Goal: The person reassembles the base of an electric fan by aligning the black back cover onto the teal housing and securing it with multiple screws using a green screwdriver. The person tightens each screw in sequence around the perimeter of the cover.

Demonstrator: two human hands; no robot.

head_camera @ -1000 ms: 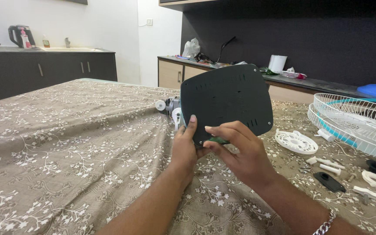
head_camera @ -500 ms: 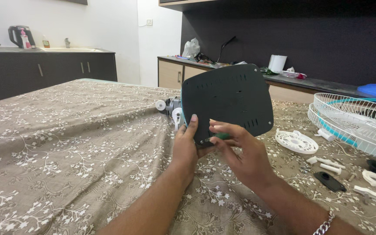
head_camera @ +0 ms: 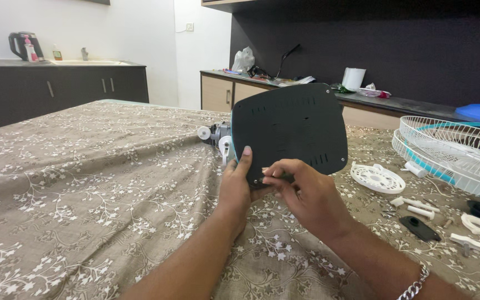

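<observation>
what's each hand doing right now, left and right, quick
Left hand: closed on the lower edge of the black base plate, holding it upright.
Right hand: fingertips pinched at the plate's lower corner; what they pinch cannot be told.

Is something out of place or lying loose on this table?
Yes. Small white and black parts lie scattered on the cloth beside the wire fan grille, while both hands hold the black base plate upright.

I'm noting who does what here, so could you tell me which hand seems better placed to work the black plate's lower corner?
Probably the right hand: its fingertips pinch there, while the left hand holds the black plate upright.
</observation>
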